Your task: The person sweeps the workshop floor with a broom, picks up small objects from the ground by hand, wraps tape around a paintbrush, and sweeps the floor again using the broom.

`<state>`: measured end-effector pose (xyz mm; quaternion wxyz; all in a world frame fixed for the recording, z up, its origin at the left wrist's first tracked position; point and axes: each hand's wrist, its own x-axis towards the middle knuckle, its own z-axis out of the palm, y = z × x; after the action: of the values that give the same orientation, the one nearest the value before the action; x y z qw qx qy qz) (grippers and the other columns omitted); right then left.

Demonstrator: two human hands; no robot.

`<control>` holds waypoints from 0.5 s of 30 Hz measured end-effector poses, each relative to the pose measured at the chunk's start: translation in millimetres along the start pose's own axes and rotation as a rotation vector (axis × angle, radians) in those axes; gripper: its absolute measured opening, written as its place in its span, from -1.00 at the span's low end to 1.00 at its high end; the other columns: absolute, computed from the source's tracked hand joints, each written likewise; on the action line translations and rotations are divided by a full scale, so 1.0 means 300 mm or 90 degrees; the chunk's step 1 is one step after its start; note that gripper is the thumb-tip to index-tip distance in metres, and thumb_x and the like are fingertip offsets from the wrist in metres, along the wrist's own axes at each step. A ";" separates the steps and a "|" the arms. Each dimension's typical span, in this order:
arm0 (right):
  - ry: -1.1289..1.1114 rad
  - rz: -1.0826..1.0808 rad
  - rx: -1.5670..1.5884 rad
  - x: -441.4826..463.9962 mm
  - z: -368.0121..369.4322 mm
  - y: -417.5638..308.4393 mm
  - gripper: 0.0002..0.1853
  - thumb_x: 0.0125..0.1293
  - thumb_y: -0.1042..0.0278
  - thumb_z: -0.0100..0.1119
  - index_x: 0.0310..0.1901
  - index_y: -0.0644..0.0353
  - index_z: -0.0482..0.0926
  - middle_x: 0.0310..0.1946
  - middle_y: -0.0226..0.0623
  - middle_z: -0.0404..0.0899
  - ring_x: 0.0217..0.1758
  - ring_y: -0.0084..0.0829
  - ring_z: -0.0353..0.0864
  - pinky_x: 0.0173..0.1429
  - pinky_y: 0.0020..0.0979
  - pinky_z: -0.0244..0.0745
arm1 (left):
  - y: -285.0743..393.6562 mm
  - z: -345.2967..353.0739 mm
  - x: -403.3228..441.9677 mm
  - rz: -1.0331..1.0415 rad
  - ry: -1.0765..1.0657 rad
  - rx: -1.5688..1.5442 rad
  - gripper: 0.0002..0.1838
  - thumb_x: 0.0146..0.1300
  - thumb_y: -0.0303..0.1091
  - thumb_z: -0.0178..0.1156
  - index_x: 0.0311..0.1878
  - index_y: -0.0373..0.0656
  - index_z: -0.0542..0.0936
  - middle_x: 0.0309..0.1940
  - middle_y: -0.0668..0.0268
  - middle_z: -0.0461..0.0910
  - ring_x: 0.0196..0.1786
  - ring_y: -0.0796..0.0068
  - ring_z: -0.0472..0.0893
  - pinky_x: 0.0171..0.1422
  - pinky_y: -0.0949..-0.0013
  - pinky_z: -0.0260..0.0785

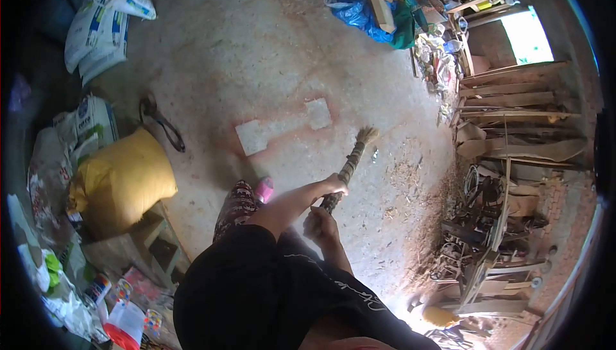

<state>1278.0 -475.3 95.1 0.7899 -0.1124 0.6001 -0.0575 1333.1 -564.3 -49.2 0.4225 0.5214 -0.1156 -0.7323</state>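
Observation:
A broom (348, 168) of bound straw or twigs slants across the middle of the view, its frayed tan end (367, 134) pointing away from me. My left hand (335, 184) is wrapped around its shaft, with that arm stretched out from the left. Closer to my body, my right hand (320, 226) is closed around the lower part of the same broom. Whatever part of the broom lies below my right hand is hidden. A pink shoe (264, 189) and a patterned trouser leg (235, 207) show beside my left arm.
Wood shavings (404, 177) litter the concrete floor (256, 48) on the right. Stacked planks (513, 100) and scrap line the right wall. White sacks (99, 29) and a yellow sack (125, 180) stand left. A blue plastic bag (351, 8) lies at the back.

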 end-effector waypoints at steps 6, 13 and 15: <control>-0.089 -0.125 -0.283 0.018 0.208 -0.079 -0.86 0.12 0.39 0.17 -0.42 0.20 0.40 -0.69 -0.36 0.41 -0.74 -0.47 0.39 -0.67 -0.43 0.33 | 0.189 -0.321 -0.108 0.131 0.113 -0.250 -0.33 -0.17 -0.67 0.27 -0.01 -0.16 0.13 -0.44 0.21 0.38 -0.60 0.37 0.49 -0.61 0.24 0.46; -0.186 -0.010 -0.411 0.368 0.700 -0.319 -0.79 0.12 0.26 0.24 -0.42 0.22 0.49 -0.65 -0.41 0.45 -0.72 -0.58 0.38 -0.64 -0.54 0.29 | 0.509 -0.959 -0.136 0.151 0.409 -0.329 -0.40 -0.11 -0.62 0.28 -0.05 -0.22 0.13 -0.38 0.15 0.37 -0.59 0.37 0.49 -0.60 0.39 0.44; -0.200 -0.064 -0.478 0.465 0.742 -0.371 -0.78 0.12 0.25 0.25 -0.45 0.22 0.49 -0.65 -0.42 0.45 -0.72 -0.59 0.37 -0.64 -0.53 0.27 | 0.522 -1.088 -0.054 0.147 0.427 -0.325 -0.45 -0.10 -0.63 0.25 -0.08 -0.29 0.15 -0.43 0.16 0.39 -0.61 0.39 0.48 -0.60 0.39 0.42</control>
<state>1535.1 -590.3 48.7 0.7721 -0.4296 0.4453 0.1450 1694.0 -560.4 -83.1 0.6312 0.5931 0.1553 -0.4752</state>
